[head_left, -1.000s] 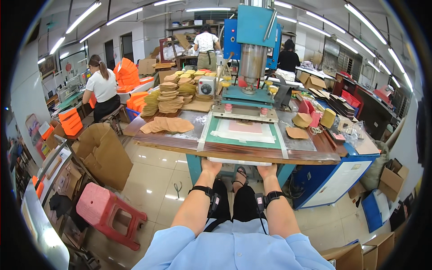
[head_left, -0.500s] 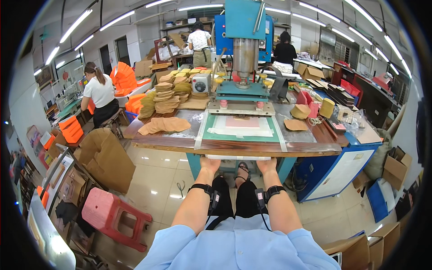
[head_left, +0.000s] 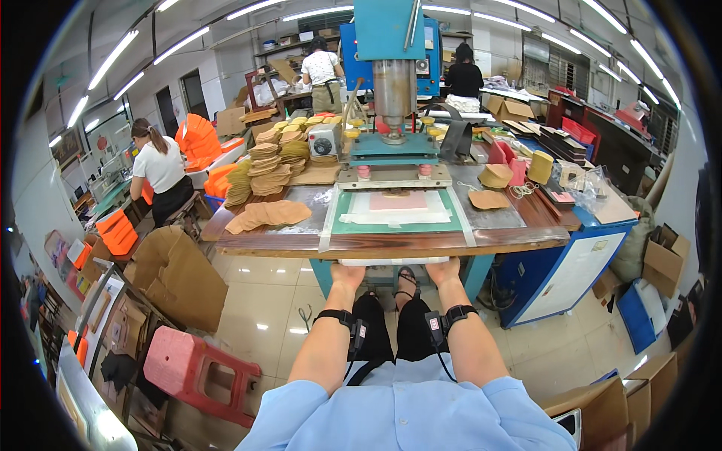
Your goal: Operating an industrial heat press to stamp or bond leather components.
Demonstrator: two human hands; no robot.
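Note:
Both hands are at the front edge of the wooden worktable (head_left: 496,244), at either end of a white bar (head_left: 391,262) under the tabletop. My left hand (head_left: 348,275) is by the bar's left end and my right hand (head_left: 444,269) by its right end. The table edge hides the fingers of both. Above stands a teal press (head_left: 393,90), its plate raised over a green mat (head_left: 391,228). A white sheet (head_left: 353,218) and a flat pink piece (head_left: 398,201) lie on the mat.
Fanned tan pieces (head_left: 267,216) lie left of the mat, before taller stacks (head_left: 271,169). A blue cabinet (head_left: 564,278) stands at the right. A red stool (head_left: 199,372) and a large cardboard box (head_left: 177,270) are at the left. Three people work farther back.
The whole view has turned slightly to the right, so the press and table sit farther left. My hands stay at the ends of the white bar. The press plate looks unmoved.

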